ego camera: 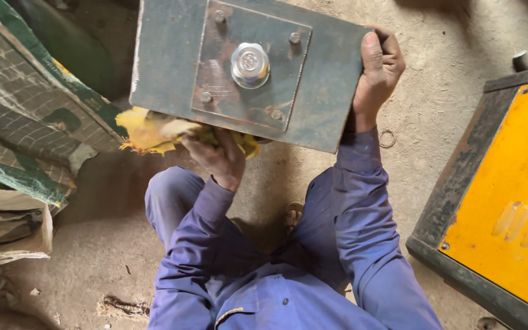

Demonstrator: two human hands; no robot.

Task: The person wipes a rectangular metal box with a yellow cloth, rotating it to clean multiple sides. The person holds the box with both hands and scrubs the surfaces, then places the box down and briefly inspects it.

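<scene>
Right hand [379, 67] around steel plate [172, 55] edge

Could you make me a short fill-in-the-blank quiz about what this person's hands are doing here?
1. The left hand presses a ____ rag against the lower edge of the metal box.
2. The right hand grips the box's ____ edge.
3. A large silver ____ sits mid-plate on the box.
4. Both arms wear ____ sleeves.

Missing words: yellow; right; bolt; blue
</scene>
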